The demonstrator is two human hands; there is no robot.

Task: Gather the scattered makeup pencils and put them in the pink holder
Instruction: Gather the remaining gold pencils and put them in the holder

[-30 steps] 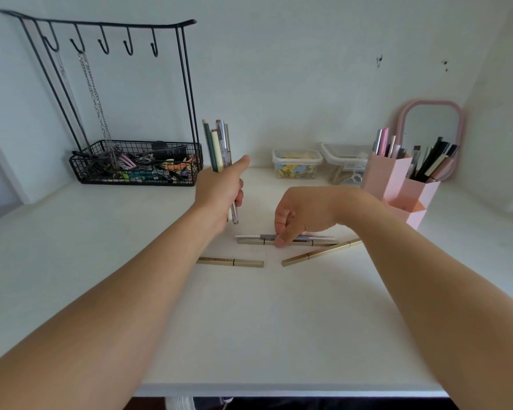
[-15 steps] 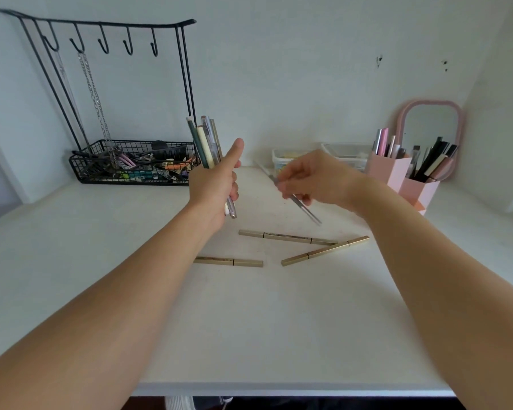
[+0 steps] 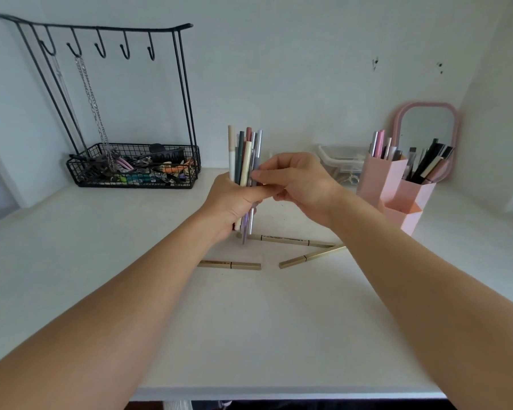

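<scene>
Nearest you, three slim gold pencils [image 3: 229,265] lie flat on the smooth white counter [image 3: 249,335], apart from each other; being thin, they may roll or slip when you pinch them. Above them, your left hand [image 3: 234,201] grips an upright bundle of pencils [image 3: 245,156], hard, glossy, mixed pastel and grey. Your right hand [image 3: 296,182] pinches one against the bundle; a loose squeeze could let the bundle fan out and drop. Farther right stands the angular pink holder [image 3: 393,187], already crowded.

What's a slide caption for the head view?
Left hand grips a pencil bundle; right hand adds one; three gold pencils remain.
</scene>
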